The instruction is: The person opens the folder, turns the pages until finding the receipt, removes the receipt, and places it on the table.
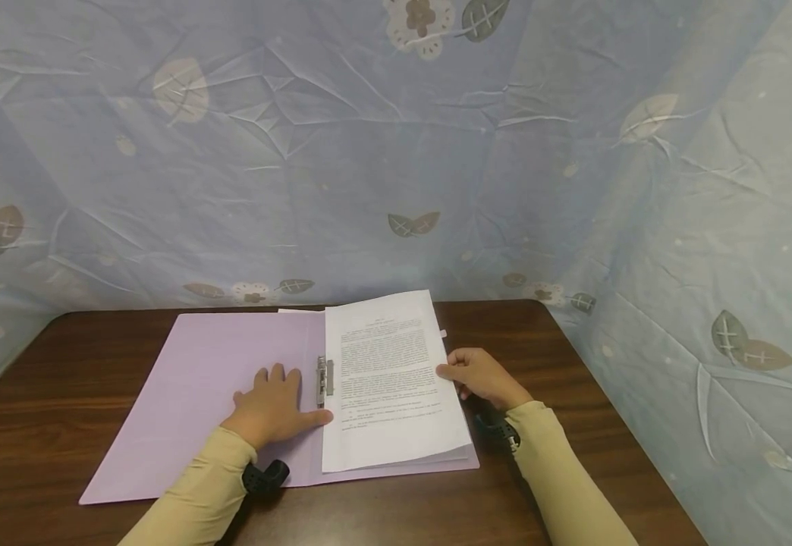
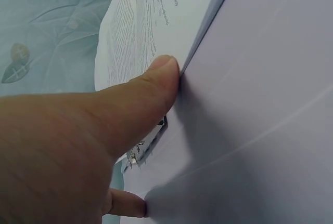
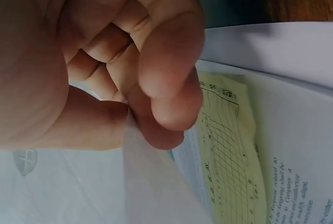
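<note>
A lilac folder (image 1: 225, 402) lies spread on the table, a metal clip (image 1: 325, 381) at its fold. White printed sheets (image 1: 389, 379) cover its right side, the top one lifted at its right edge. My right hand (image 1: 481, 377) pinches that edge between thumb and fingers. In the right wrist view a yellow slip with a ruled grid (image 3: 231, 141) shows beneath the raised sheet, on another printed page (image 3: 291, 161). My left hand (image 1: 269, 406) rests with spread fingers on the folder's left cover. Its thumb (image 2: 161, 73) touches the sheets' left edge, below the clip.
The dark wooden table (image 1: 505, 326) ends at a pale blue cloth (image 1: 341, 189) with leaf prints, hanging behind it and along the right side. A small white tab (image 1: 443, 334) sticks out past the sheets' right edge. Each wrist carries a black band.
</note>
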A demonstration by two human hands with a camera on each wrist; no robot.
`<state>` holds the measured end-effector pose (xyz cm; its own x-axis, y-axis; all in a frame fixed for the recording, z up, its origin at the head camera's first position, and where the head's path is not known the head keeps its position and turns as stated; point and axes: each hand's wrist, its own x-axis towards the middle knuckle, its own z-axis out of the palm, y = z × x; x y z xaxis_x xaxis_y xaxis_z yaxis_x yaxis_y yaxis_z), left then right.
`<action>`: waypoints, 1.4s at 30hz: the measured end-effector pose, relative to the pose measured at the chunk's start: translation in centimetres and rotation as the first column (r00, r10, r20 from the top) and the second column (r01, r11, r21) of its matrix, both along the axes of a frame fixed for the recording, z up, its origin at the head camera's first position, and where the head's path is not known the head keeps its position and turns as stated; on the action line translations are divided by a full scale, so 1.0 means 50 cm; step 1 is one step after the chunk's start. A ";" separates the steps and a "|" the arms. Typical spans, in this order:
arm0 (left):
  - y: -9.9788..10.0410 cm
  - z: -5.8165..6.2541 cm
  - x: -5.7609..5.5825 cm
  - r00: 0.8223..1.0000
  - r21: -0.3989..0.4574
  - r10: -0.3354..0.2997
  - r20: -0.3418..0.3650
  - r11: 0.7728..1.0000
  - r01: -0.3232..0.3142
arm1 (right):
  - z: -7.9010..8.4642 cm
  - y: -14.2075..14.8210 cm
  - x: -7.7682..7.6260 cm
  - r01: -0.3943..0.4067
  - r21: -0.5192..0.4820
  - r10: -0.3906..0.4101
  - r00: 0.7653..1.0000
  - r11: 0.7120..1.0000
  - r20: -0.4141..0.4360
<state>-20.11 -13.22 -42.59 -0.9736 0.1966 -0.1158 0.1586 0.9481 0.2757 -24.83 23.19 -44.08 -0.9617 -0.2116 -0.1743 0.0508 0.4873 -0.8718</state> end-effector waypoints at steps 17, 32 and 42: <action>-0.032 0.015 -0.012 0.995 0.037 -0.104 0.008 0.994 0.103 | 0.012 0.058 -0.014 0.089 0.003 -0.089 0.996 0.996 0.006; -0.068 0.018 -0.027 0.999 0.010 0.025 0.030 1.000 -0.025 | 0.016 0.124 -0.022 0.204 0.076 -0.202 0.979 0.976 -0.032; -0.068 0.017 -0.030 0.999 0.019 0.010 0.034 1.000 -0.010 | 0.014 0.138 -0.022 0.229 0.085 -0.227 0.973 0.970 -0.035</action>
